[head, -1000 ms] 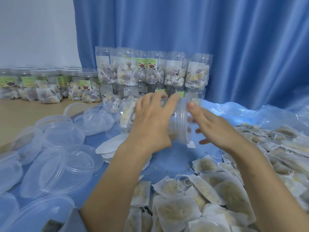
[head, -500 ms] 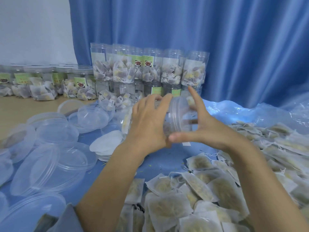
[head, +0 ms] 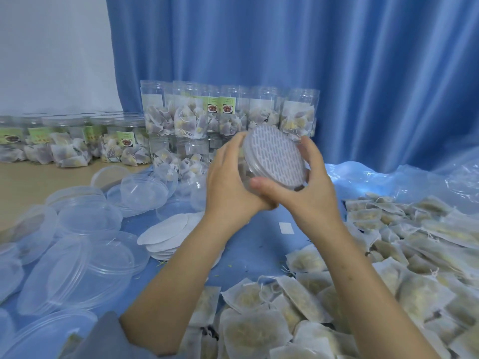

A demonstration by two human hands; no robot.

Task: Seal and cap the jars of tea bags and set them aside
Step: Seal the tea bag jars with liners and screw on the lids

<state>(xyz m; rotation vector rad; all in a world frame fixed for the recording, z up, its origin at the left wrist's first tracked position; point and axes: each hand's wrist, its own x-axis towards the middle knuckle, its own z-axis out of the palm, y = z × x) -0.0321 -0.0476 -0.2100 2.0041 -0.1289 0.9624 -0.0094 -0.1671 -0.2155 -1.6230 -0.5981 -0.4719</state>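
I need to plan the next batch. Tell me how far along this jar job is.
Done: capped jars stand in a row at the back left. In hand: the left hand and right hand hold a tilted jar whose mouth shows a white patterned seal; no cap yet. Left: stacked uncapped jars, loose lids, seal discs and many loose tea bags.

I see my left hand (head: 230,187) and right hand (head: 308,195) gripping a clear plastic jar (head: 248,174) tilted toward me at centre, its mouth covered by a white patterned round seal (head: 276,156). At 9 o'clock lie clear round plastic lids (head: 85,229); at 4 o'clock, loose white paper tea bags (head: 388,255) on the blue-covered counter (head: 259,257). Filled clear labelled jars (head: 228,115) stand stacked at 12 o'clock before a blue curtain (head: 337,60).
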